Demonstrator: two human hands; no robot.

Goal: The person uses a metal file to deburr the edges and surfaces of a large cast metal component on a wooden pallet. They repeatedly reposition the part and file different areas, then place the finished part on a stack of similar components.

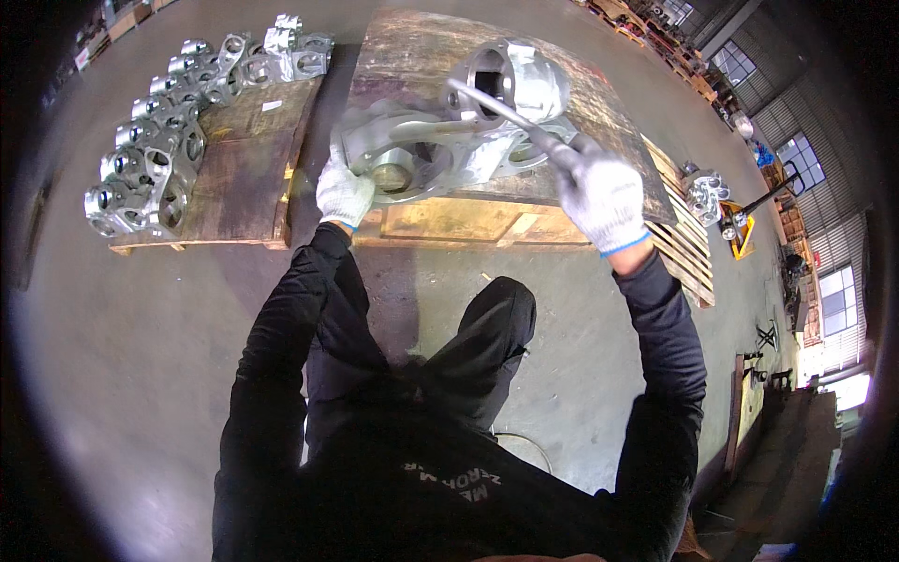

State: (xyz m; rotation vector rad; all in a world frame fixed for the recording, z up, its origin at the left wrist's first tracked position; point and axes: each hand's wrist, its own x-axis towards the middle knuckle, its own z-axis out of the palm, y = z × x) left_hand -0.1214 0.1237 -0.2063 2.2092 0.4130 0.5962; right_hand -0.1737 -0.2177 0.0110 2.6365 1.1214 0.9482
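A large silvery metal casting (478, 150) with round bores and a raised ring lies on the wooden table (403, 56) before me. My left hand (345, 195), in a white knitted glove with a blue cuff, grips the casting's near left end; some of its fingers are hidden. In the same kind of glove, my right hand (601, 192) is closed around the lower part of a long, thin grey bar-shaped tool (496, 106). The tool slants up and left across the front of the raised ring. Whether it touches the metal I cannot tell.
At left, a wooden platform (245, 178) holds a row of similar castings (150, 159). Right of the table lie a slatted pallet (682, 244) and more metal parts (704, 195), beside a yellow pallet jack (740, 234). Shelving and windows line the far right wall.
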